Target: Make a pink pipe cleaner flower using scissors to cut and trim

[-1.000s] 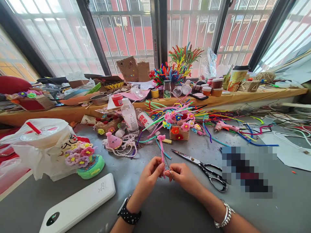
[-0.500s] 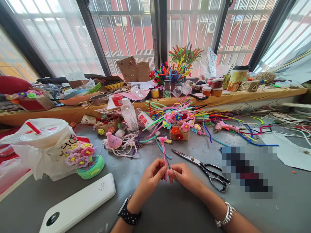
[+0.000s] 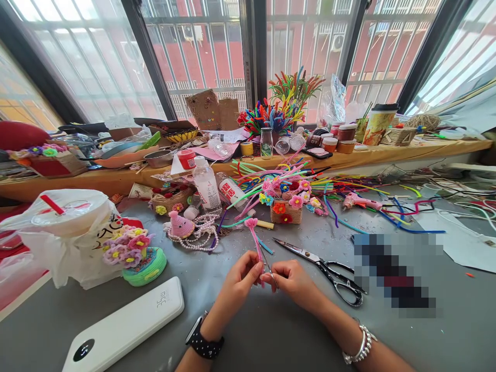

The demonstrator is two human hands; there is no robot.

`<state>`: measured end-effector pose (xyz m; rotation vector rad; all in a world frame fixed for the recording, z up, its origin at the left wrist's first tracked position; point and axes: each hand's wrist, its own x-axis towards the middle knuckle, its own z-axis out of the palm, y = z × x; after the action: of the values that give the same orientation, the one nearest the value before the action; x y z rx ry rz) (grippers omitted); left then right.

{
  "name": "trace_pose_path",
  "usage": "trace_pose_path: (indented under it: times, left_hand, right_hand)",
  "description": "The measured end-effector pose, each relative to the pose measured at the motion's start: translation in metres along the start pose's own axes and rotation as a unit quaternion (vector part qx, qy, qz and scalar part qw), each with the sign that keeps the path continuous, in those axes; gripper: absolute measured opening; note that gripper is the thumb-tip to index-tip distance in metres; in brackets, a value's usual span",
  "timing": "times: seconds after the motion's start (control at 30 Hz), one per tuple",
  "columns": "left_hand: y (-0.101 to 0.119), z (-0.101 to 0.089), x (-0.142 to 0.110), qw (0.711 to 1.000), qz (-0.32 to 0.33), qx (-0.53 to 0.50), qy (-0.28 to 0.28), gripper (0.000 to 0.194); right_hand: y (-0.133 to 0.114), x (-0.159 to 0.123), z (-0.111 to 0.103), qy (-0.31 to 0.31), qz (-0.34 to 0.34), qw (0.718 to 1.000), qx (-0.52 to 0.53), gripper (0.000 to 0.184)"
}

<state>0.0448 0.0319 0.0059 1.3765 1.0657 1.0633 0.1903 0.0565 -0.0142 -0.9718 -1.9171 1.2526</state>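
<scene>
Pinched in the fingers of my left hand (image 3: 240, 279) is a pink pipe cleaner (image 3: 253, 230), its fluffy curled top sticking up and tilting left. My right hand (image 3: 293, 281) is closed on small scissors (image 3: 266, 261), with a finger through a handle loop. Their thin blades point up beside the pipe cleaner's stem, close to my left fingertips; whether they touch it I cannot tell. Large scissors (image 3: 312, 257) with black handles lie on the grey table (image 3: 248, 336) to the right of my hands.
A white power bank (image 3: 127, 323) and a green pot of fuzzy flowers (image 3: 144, 266) are at left, near a bagged drink (image 3: 70, 232). Loose pipe cleaners (image 3: 248, 175), a flower basket (image 3: 287, 214), bead strings (image 3: 201, 235) and a pink glue gun (image 3: 361, 201) lie behind.
The pipe cleaner's top has shifted left and leans more. Both hands stay close together, and the small scissors remain beside the stem.
</scene>
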Motion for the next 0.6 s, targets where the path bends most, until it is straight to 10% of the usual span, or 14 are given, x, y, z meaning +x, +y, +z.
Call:
trace_pose_path:
  times: [0.4,0.6]
  left_hand:
    - [0.0043,-0.0007,-0.003,0.998,-0.014,-0.013,-0.054,0.021]
    - [0.0044,-0.0007,-0.0015,0.999,-0.006,-0.006,-0.04,0.023]
  right_hand:
    - [-0.0045,-0.0003,-0.004,-0.088,-0.019,0.994,0.062,0.054]
    - [-0.0067,-0.0004,-0.0026,-0.016,0.018,1.0,0.01,0.05]
